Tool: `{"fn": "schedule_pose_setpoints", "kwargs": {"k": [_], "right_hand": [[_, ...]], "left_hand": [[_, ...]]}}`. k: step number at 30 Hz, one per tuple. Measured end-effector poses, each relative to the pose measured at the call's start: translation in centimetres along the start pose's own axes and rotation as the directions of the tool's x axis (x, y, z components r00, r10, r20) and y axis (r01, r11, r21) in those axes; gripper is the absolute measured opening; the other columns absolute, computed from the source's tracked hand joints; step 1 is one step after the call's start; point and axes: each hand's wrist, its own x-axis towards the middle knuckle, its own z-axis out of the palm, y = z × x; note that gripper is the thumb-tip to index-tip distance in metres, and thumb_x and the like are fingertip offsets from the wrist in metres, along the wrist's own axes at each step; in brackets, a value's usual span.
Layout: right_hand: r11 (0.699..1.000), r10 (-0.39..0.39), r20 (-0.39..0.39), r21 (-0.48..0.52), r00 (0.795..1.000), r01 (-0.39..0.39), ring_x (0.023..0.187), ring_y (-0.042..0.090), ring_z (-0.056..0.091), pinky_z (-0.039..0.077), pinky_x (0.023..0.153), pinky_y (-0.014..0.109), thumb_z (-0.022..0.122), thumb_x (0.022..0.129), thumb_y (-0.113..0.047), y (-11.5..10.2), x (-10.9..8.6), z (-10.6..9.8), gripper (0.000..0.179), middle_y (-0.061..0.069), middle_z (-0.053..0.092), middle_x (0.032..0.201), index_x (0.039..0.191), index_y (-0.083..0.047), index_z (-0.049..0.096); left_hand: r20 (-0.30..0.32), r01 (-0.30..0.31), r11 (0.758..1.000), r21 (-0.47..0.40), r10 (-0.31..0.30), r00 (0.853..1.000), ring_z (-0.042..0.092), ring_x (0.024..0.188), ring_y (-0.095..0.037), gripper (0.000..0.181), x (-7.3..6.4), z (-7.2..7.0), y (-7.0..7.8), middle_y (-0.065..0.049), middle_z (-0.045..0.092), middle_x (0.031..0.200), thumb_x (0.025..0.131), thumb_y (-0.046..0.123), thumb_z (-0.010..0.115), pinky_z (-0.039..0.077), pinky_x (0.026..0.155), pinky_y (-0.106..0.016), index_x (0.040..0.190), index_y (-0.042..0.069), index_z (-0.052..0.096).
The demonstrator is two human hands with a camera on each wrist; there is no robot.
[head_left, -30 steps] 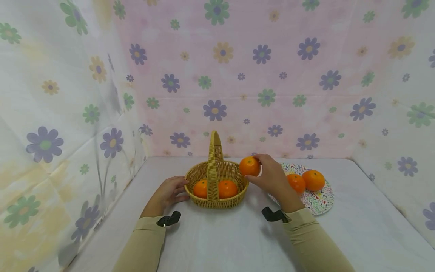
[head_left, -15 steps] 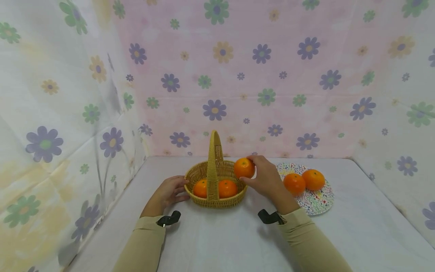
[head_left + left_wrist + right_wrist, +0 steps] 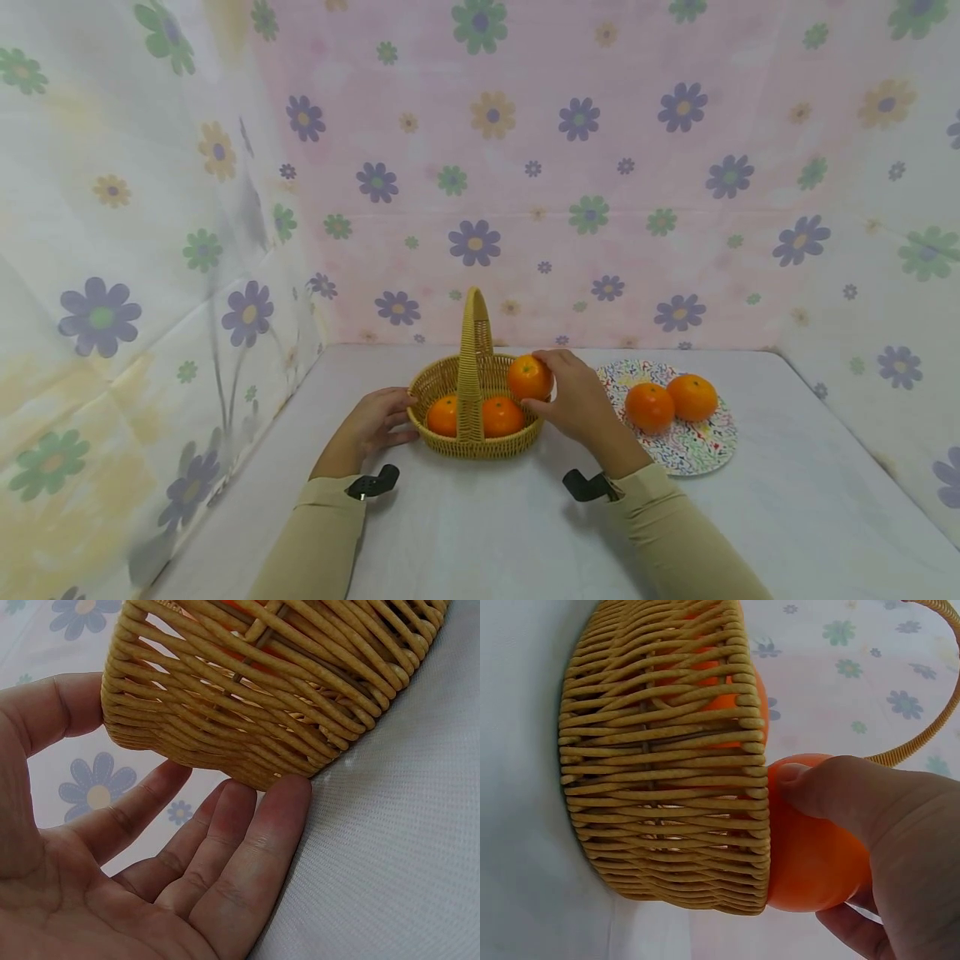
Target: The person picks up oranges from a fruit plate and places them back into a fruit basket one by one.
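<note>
A yellow wicker basket [image 3: 491,448] with a tall arched handle [image 3: 470,367] stands on the table. Two mandarins lie in it, one [image 3: 442,417] left of the handle and one [image 3: 502,417] right of it. My left hand [image 3: 372,421] holds the basket's left end, thumb at the rim and fingers [image 3: 259,847] against the outer side. Between thumb and fingers, my right hand [image 3: 581,400] grips another mandarin [image 3: 529,378] at the basket's right rim. In the right wrist view this mandarin [image 3: 814,855] is partly above the rim.
To the right lies a round plate [image 3: 705,450] with a colourful speckled pattern. Two mandarins sit on it side by side, one [image 3: 650,407] and one [image 3: 692,397]. Flowered cloth walls [image 3: 525,183] enclose the white table [image 3: 480,533] at the back and sides.
My right hand has carried its mandarin leftward and slightly down, from beside the basket's right rim to over its right end. The left hand and basket have stayed in place.
</note>
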Motion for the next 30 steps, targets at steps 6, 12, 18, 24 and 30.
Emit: {"fn": "schedule_pose_setpoints", "kwargs": {"k": [6, 12, 18, 24, 30], "right_hand": [[1.000, 0.003, 0.002, 0.004, 1.000, -0.003, 0.121, 0.027, 0.065, 0.058, 0.101, 0.048, 0.090, 0.080, -0.038, -0.18, -0.19, 0.22, 0.069, 0.005, 0.065, 0.134, 0.138, -0.016, 0.060], [1.000, 0.020, 0.023, -0.006, 1.000, -0.019, 0.121, 0.028, 0.065, 0.058, 0.101, 0.047, 0.090, 0.080, -0.039, -0.37, -0.11, 0.28, 0.070, 0.006, 0.065, 0.135, 0.139, -0.015, 0.059], [1.000, 0.022, 0.030, -0.005, 0.999, -0.022, 0.121, 0.028, 0.065, 0.058, 0.101, 0.047, 0.090, 0.080, -0.037, -0.57, -0.06, 0.25, 0.070, 0.007, 0.064, 0.135, 0.139, -0.015, 0.059], [0.999, 0.046, 0.043, -0.003, 0.998, -0.046, 0.121, 0.028, 0.065, 0.059, 0.100, 0.048, 0.089, 0.081, -0.038, -0.52, -0.06, 0.62, 0.071, 0.007, 0.064, 0.136, 0.140, -0.015, 0.058], [0.998, 0.062, 0.080, 0.001, 0.995, -0.062, 0.118, 0.029, 0.065, 0.060, 0.098, 0.048, 0.090, 0.080, -0.038, -0.46, -0.16, 1.07, 0.072, 0.008, 0.063, 0.136, 0.140, -0.013, 0.059]], "left_hand": [[-0.003, 0.004, 1.000, 0.006, -0.004, 1.000, 0.069, 0.109, -0.021, 0.045, 0.01, 0.19, -0.03, -0.011, 0.067, 0.129, 0.096, 0.024, 0.067, 0.062, 0.093, -0.049, 0.137, 0.006, 0.060], [0.002, -0.002, 1.000, 0.008, 0.002, 1.000, 0.069, 0.109, -0.021, 0.047, -0.07, 0.06, -0.04, -0.010, 0.068, 0.129, 0.097, 0.024, 0.067, 0.061, 0.094, -0.048, 0.138, 0.005, 0.059], [0.012, -0.005, 1.000, 0.007, 0.005, 1.000, 0.068, 0.111, -0.021, 0.048, -0.34, 0.04, 0.09, -0.010, 0.067, 0.130, 0.097, 0.025, 0.066, 0.060, 0.096, -0.049, 0.140, 0.005, 0.057], [0.001, -0.006, 1.000, 0.008, 0.006, 1.000, 0.068, 0.110, -0.021, 0.047, -0.28, 0.05, 0.05, -0.009, 0.067, 0.129, 0.097, 0.025, 0.066, 0.060, 0.095, -0.050, 0.139, 0.005, 0.058], [0.002, -0.001, 1.000, 0.008, 0.001, 1.000, 0.068, 0.109, -0.021, 0.046, -0.14, 0.01, -0.04, -0.009, 0.068, 0.126, 0.097, 0.026, 0.066, 0.061, 0.095, -0.050, 0.137, 0.005, 0.059]]}}
